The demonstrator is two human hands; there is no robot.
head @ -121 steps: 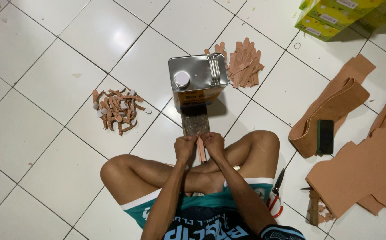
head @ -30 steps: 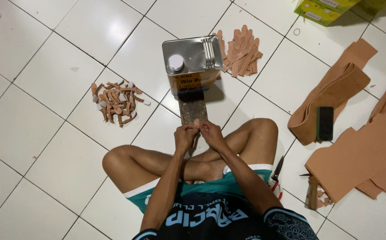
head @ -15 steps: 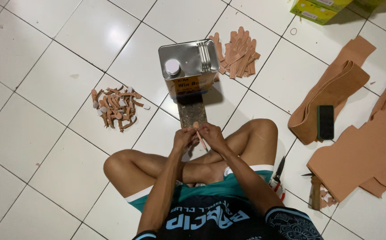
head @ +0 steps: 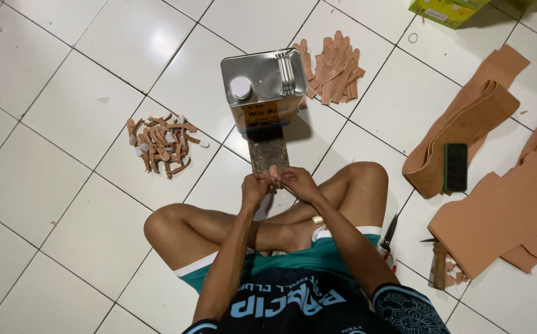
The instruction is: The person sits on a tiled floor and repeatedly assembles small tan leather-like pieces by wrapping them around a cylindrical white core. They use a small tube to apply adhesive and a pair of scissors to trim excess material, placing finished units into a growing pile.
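Tan, the small leather strip [head: 273, 171] is pinched by both the left hand [head: 256, 187] and right hand [head: 299, 183], fingers apparently pressed together, above a dark speckled slab [head: 267, 151].

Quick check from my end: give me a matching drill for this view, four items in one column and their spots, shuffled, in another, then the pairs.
Things:
1. metal can
2. black phone
3. scissors
4. small tan strip

Places:
A. on the folded tan sheet
B. pinched between left hand and right hand
C. upright on the white tile floor, beyond the hands
D. on the floor by the person's right knee

Pairs: 1-C, 2-A, 3-D, 4-B
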